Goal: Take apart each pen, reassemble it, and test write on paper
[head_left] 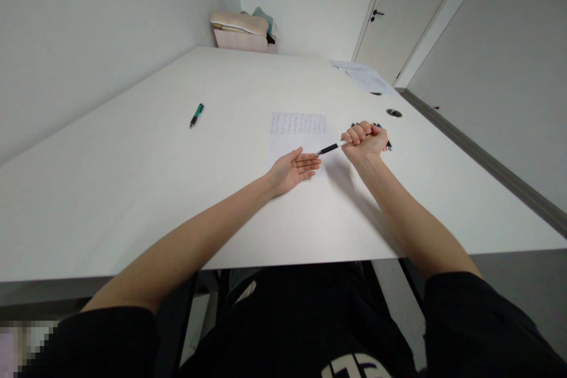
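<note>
My right hand (365,140) is wrapped around a pen (330,148) with a black grip and a pale barrel, held above the table. Its tip points left and down toward my left hand (292,171). That hand lies palm up with the fingers stretched out, over the lower part of a sheet of paper (290,140) with rows of writing on its upper half. The pen tip is at the index fingertip; whether they touch I cannot tell. Partly hidden behind my right hand are several pen-like things (389,146).
A green and black pen (196,116) lies to the left on the white table (133,189). More papers (365,77) are at the far right, near a round metal fitting (394,113) in the tabletop. Beyond the far edge stands a pink box (243,40) with folded cloth (241,22) on top.
</note>
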`<act>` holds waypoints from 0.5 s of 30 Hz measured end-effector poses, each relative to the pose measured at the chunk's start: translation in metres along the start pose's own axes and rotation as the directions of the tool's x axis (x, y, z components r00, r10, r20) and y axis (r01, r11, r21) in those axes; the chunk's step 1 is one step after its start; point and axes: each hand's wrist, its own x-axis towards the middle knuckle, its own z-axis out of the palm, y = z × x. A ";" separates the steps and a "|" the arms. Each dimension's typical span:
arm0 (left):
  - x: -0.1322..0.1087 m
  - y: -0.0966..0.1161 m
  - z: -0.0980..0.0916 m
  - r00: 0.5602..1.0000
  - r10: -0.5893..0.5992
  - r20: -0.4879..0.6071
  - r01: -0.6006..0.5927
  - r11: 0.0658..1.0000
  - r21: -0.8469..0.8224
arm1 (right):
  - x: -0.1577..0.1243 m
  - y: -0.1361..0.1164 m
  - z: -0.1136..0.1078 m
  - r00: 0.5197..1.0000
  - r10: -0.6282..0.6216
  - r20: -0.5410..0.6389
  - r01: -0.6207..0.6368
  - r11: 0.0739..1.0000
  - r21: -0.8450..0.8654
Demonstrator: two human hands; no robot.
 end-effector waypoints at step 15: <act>0.000 0.000 -0.001 1.000 0.001 0.001 -0.001 1.000 -0.014 | -0.001 0.000 0.000 0.999 -0.028 -0.020 0.027 0.999 -0.036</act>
